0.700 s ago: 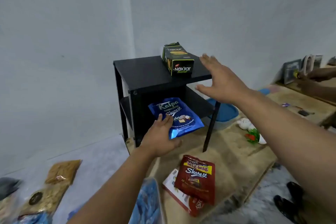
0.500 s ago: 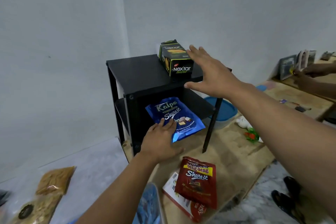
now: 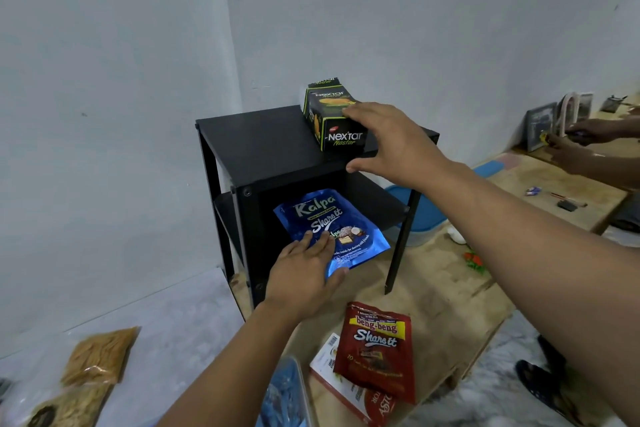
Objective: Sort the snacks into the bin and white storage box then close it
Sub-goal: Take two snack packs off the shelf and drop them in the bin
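Observation:
A black two-level side table stands on a wooden board. On its top sits a black and green Nextar box. My right hand hovers open at the box's right side, fingertips at its top edge and thumb spread below. A blue Kalpa pouch leans out from the lower shelf. My left hand holds its lower edge, fingers on top and thumb underneath. A red Beng-Beng pouch lies on a red and white Astor box in front.
A blue-lidded container sits behind the table's right leg. Part of a blue bin shows at the bottom. Noodle packets lie on the floor at left. Another person's hands work at far right. Sandals lie bottom right.
My right hand has moved left and reached the Nextar box. My left hand stays on the Kalpa pouch, which has barely shifted.

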